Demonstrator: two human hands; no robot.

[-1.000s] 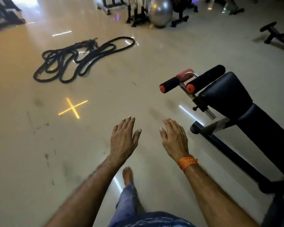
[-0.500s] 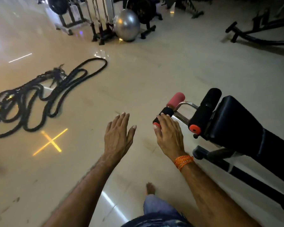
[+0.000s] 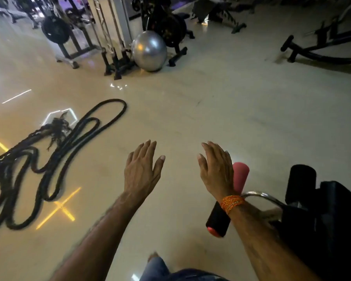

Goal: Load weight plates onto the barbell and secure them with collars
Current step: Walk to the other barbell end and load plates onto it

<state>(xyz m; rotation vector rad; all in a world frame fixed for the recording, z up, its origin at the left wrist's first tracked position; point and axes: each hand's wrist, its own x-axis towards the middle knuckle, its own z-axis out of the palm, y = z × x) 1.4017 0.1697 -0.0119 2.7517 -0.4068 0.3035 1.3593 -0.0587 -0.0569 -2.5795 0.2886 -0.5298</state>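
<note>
both hands are held out in front over the glossy beige floor (image 3: 231,118), holding nothing. the left hand (image 3: 142,171) is flat, palm down, fingers straight and close together, thumb out to the side. the right hand (image 3: 216,171) is likewise flat with straight fingers, an orange thread band (image 3: 231,202) at its wrist. it overlaps the pink-and-black foam roller pad (image 3: 240,177) of the black padded bench (image 3: 332,220) at the right; whether it touches the pad cannot be told. a thick black battle rope (image 3: 49,159) lies looped on the floor to the left, beside a yellow cross of light (image 3: 59,207). a black round weight plate (image 3: 56,30) sits on a metal stand (image 3: 69,51) far off at the upper left, well apart from both hands, near a silver exercise ball (image 3: 149,50).
</note>
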